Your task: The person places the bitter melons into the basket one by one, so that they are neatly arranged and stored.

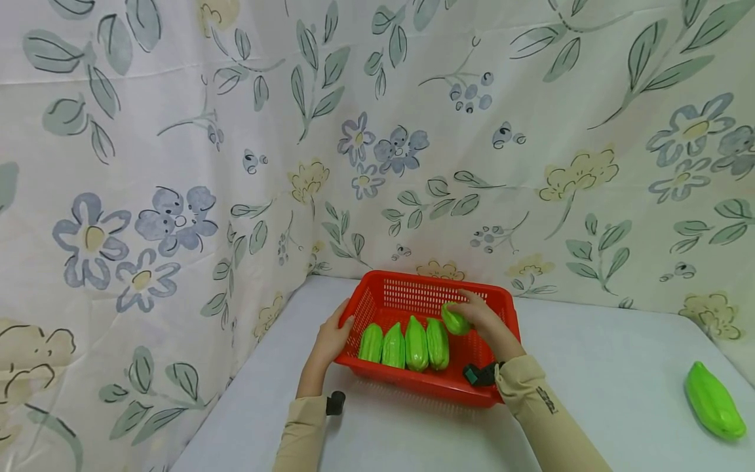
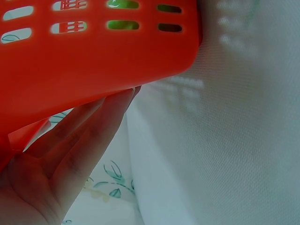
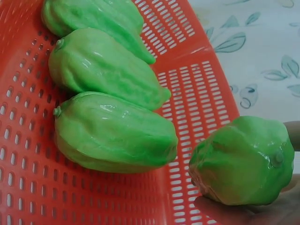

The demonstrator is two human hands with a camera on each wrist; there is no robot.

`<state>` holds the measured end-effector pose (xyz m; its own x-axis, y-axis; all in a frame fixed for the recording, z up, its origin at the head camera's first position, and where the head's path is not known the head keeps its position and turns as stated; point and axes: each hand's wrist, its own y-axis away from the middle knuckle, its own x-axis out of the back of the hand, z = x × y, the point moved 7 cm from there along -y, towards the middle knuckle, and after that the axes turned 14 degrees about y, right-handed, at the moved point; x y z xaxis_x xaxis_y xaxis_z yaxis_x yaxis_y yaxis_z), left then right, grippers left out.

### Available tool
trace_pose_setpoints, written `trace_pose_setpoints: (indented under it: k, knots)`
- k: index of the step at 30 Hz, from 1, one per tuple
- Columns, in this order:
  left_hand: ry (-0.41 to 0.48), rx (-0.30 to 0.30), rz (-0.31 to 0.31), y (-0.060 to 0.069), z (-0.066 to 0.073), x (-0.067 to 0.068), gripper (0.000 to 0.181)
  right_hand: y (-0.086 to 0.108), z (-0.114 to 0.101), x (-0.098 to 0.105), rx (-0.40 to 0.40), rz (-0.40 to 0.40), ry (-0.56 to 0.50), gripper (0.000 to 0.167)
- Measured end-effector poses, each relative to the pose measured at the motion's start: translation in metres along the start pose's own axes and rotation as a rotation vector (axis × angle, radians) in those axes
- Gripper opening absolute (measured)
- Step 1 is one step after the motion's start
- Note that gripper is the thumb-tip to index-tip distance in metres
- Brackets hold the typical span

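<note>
A red plastic basket with slotted walls is tilted on the table. My left hand grips its left rim, thumb on the inner side and fingers along the outside in the left wrist view. Several glossy green papayas with ridged skin lie side by side in the basket's left and middle. My right hand holds another green papaya over the basket's right half, stem end facing the right wrist camera. In the head view this held papaya is partly hidden by the fingers.
One more green papaya lies on the white table at the far right. Floral cloth hangs behind and to the left. Black wrist cameras are strapped to both wrists; the right one overlaps the basket's near right corner.
</note>
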<state>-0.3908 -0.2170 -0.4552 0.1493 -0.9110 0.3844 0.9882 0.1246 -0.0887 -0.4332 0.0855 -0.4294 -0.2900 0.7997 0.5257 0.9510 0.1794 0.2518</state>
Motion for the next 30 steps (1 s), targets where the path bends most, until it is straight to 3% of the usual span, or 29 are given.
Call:
trace_pose_setpoints:
  k: [14,23,30]
  knots:
    - [0.001,0.004,-0.009,0.0008,0.0,-0.0004,0.053,-0.0016,0.0062,-0.0045,0.001,-0.041,0.129,0.067]
    - [0.0,-0.008,0.002,-0.0005,0.0016,-0.0005,0.053,0.0003,0.003,-0.0057,0.043,-0.064,0.204,0.066]
    - [0.004,-0.001,-0.002,0.0002,-0.0003,-0.0004,0.053,0.0058,0.0063,-0.0087,-0.024,-0.116,0.208,0.069]
